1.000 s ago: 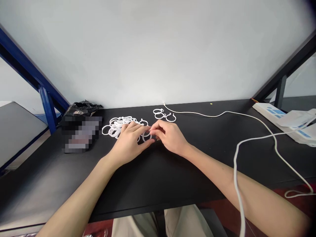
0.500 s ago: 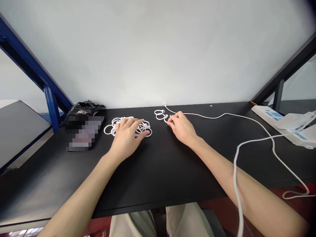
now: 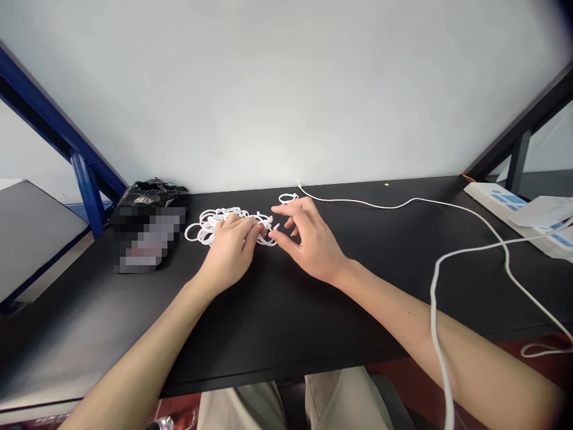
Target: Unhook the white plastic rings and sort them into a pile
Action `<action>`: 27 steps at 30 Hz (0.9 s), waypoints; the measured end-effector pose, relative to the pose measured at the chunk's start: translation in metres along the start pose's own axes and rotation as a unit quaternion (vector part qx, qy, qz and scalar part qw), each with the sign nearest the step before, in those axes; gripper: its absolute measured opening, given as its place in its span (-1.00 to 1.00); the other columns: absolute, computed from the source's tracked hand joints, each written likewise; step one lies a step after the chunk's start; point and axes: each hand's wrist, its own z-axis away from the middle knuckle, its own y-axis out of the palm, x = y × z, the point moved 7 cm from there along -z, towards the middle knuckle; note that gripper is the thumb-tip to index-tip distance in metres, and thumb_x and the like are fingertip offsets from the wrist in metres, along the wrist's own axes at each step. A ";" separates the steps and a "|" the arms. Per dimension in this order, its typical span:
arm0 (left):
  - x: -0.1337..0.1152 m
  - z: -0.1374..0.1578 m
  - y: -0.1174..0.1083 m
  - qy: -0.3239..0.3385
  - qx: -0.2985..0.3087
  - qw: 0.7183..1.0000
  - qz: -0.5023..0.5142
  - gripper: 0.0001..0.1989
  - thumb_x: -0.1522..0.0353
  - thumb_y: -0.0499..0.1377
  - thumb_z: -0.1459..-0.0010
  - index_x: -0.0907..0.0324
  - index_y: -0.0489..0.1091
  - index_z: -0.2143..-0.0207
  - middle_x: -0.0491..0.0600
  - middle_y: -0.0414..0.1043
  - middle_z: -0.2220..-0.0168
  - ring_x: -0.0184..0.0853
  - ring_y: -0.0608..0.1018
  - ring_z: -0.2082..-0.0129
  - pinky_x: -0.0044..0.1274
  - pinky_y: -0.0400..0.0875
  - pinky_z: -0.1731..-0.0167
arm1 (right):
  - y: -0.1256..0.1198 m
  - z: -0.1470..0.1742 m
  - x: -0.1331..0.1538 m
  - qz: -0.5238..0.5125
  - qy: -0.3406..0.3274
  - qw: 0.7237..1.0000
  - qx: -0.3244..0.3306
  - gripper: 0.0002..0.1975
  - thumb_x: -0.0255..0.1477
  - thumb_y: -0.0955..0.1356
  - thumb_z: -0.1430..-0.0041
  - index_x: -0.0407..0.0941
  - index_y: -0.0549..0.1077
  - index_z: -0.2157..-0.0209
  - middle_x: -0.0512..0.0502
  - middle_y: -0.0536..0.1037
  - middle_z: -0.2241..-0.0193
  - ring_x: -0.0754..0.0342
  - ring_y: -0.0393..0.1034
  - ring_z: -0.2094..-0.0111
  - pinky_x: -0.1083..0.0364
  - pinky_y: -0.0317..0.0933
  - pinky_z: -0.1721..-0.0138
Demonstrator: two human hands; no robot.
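A loose pile of white plastic rings (image 3: 206, 220) with small knobs lies on the black table (image 3: 268, 322). My left hand (image 3: 233, 245) rests over the right part of this pile, thumb and index finger pinched together on a white ring at its right end. Part of the pile is hidden under the palm. Just to the right, my right hand (image 3: 308, 239) hovers with its fingers apart, thumb and index fingertip close to the pile's edge. Behind the right hand, near the wall, lies a separate white ring (image 3: 287, 198).
At the left are a black plastic bag (image 3: 150, 192) and a blurred-out dark item (image 3: 150, 239). A white cable (image 3: 380, 206) runs across the table and over my right forearm. A white and blue box (image 3: 505, 200) stands at the right. The wall (image 3: 286, 107) closes the back.
My right hand has moved left from the separate rings to the pile and opened its fingers. My left thumb has closed against the index finger. Fewer separate rings show now.
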 end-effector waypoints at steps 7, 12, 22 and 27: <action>0.003 0.003 0.011 0.048 0.025 0.997 -0.057 -0.68 0.34 -0.13 -0.37 0.14 0.24 0.45 -0.03 0.39 0.44 -0.20 0.32 0.29 -0.33 0.14 0.21 | 0.010 0.001 0.002 -0.083 -0.003 0.994 0.066 -0.81 -0.35 0.31 -0.32 -0.06 0.45 0.07 -0.01 0.48 0.22 0.18 0.41 0.33 0.13 0.35 0.25; 0.002 0.003 0.010 0.056 0.036 0.996 -0.056 -0.67 0.33 -0.13 -0.38 0.13 0.28 0.44 -0.04 0.41 0.43 -0.21 0.31 0.28 -0.30 0.15 0.17 | 0.013 0.002 -0.001 -0.115 0.028 0.991 0.065 -0.81 -0.32 0.33 -0.31 -0.07 0.45 0.10 -0.02 0.48 0.21 0.18 0.41 0.31 0.13 0.33 0.22; -0.010 0.006 0.000 0.063 0.019 0.998 -0.005 -0.70 0.37 -0.07 -0.33 0.08 0.42 0.07 -0.02 0.51 0.14 -0.17 0.37 0.14 -0.27 0.21 0.11 | 0.010 0.000 -0.005 -0.120 0.034 0.991 0.040 -0.89 -0.38 0.37 -0.26 -0.08 0.44 0.36 0.04 0.52 0.37 0.17 0.38 0.37 0.16 0.27 0.27; -0.019 0.008 -0.002 0.096 0.053 0.994 0.017 -0.67 0.26 0.07 -0.25 0.12 0.36 -0.03 0.01 0.45 0.04 -0.15 0.36 0.08 -0.27 0.24 0.04 | 0.009 0.000 -0.009 -0.122 0.038 0.991 0.027 -0.91 -0.46 0.37 -0.24 -0.09 0.44 0.38 0.05 0.53 0.37 0.18 0.41 0.36 0.16 0.29 0.26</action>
